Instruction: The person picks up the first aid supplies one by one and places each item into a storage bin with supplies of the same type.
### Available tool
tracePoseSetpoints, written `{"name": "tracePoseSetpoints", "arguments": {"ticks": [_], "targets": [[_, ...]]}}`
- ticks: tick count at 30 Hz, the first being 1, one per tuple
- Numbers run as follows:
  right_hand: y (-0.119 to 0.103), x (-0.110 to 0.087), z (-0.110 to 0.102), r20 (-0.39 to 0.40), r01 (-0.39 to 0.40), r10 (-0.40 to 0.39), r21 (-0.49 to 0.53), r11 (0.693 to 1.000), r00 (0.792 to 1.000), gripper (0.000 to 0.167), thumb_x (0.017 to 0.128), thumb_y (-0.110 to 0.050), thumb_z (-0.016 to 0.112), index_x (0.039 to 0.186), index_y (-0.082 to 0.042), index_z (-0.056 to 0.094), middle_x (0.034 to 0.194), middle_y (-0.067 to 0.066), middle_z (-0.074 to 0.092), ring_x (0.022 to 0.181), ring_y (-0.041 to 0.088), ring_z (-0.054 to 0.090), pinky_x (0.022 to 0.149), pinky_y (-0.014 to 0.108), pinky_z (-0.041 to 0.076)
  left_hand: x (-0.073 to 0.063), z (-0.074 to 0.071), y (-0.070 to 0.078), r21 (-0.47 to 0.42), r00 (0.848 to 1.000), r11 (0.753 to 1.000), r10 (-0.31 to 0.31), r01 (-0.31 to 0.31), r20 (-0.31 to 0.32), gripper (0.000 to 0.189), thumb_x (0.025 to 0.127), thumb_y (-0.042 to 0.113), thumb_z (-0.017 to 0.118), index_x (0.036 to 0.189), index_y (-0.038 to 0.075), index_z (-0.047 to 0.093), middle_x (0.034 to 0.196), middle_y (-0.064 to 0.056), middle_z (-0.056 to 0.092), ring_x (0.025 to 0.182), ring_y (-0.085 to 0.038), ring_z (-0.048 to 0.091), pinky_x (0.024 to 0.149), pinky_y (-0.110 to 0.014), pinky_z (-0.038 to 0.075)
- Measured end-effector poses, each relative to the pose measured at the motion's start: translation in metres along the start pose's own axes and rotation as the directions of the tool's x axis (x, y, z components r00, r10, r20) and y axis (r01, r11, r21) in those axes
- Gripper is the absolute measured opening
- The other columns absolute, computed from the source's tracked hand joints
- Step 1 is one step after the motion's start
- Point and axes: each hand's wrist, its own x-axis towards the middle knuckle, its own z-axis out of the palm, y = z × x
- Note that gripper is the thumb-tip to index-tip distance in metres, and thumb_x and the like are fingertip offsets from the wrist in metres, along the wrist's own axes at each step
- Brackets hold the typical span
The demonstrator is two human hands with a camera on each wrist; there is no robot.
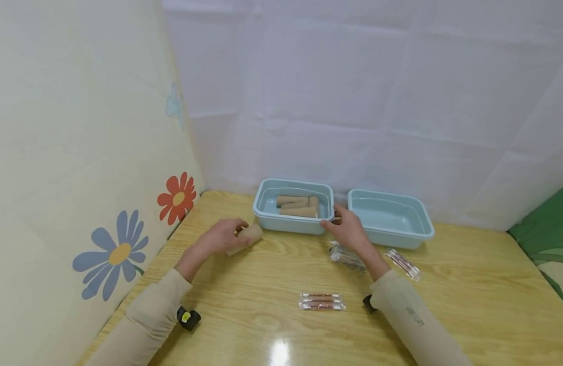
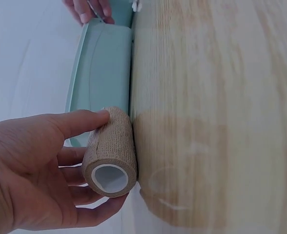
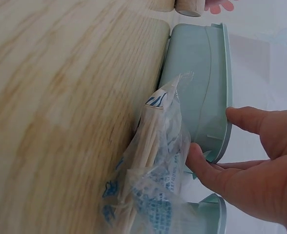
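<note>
My left hand [image 1: 220, 237] grips the bandage roll [image 2: 113, 139] just beside the blue tub [image 1: 288, 224], right hand [image 1: 348, 230] pinching the tub's corner; roll likely light, grippy, softish, best held round its middle.

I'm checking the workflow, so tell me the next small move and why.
Probably, the left grip should lift the tan roll into the blue bin beside it: that bin already holds similar rolls, this one is just outside, and the right grip holds the bin's corner.
</note>
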Motion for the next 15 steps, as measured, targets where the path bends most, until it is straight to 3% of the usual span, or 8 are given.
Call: {"name": "tracePoseSetpoints", "arguments": {"ticks": [15], "targets": [[0.0001, 0.0011, -0.0003, -0.008, 0.006, -0.006, -0.011, 1.000, 1.000, 0.059, 0.100, -0.024, 0.069, 0.150, -0.001, 0.047, 0.127, 0.020, 0.062, 0.112, 0.035, 0.064, 0.082, 0.046, 0.057, -0.0026, -0.0019, 0.0063, 0.010, 1.000, 1.000, -0.008, 0.008, 0.014, 0.047, 0.097, 0.022, 0.071, 0.133, -0.006, 0.060, 0.121, -0.021, 0.064, 0.103, -0.031, 0.060, 0.089, -0.048, 0.051]]}}
